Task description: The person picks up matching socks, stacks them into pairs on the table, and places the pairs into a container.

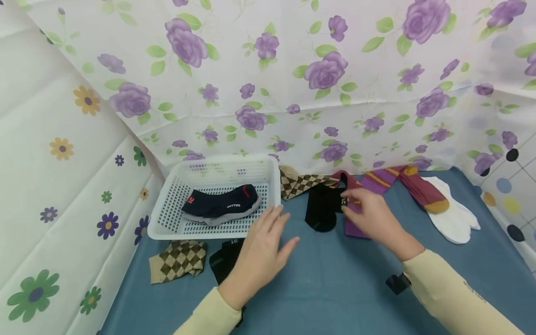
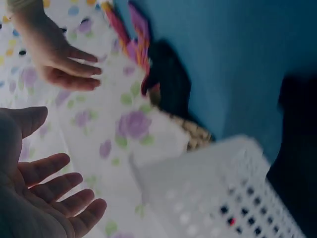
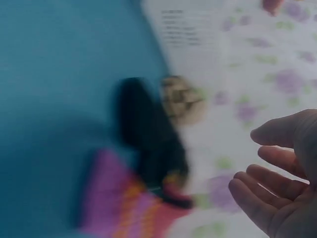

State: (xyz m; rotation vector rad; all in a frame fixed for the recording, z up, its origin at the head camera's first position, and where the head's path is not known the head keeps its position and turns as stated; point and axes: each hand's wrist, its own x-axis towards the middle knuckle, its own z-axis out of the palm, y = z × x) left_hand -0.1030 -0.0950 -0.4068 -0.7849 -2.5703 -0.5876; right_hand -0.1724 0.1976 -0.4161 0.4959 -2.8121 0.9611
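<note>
My left hand [image 1: 261,251] hovers with fingers extended by the front right corner of a white plastic basket [image 1: 276,186], holding nothing. Inside the basket lie folded navy and grey socks [image 1: 219,203]. My right hand [image 1: 370,214] is over a black sock [image 1: 320,211] with a lettered cuff. In the right wrist view its fingers [image 3: 257,203] are loosely bent, apart from the sock, with nothing in them. Under and behind the black sock is a purple, maroon and yellow striped sock [image 1: 374,181], partly hidden by the hand.
Right of the hands lie a maroon sock with a mustard toe [image 1: 423,190] and white socks [image 1: 454,225]. An argyle sock [image 1: 293,184] sits behind. Another argyle sock [image 1: 184,260] and a black sock [image 1: 224,260] lie before the basket. Floral sheeting [image 1: 251,93] stands behind.
</note>
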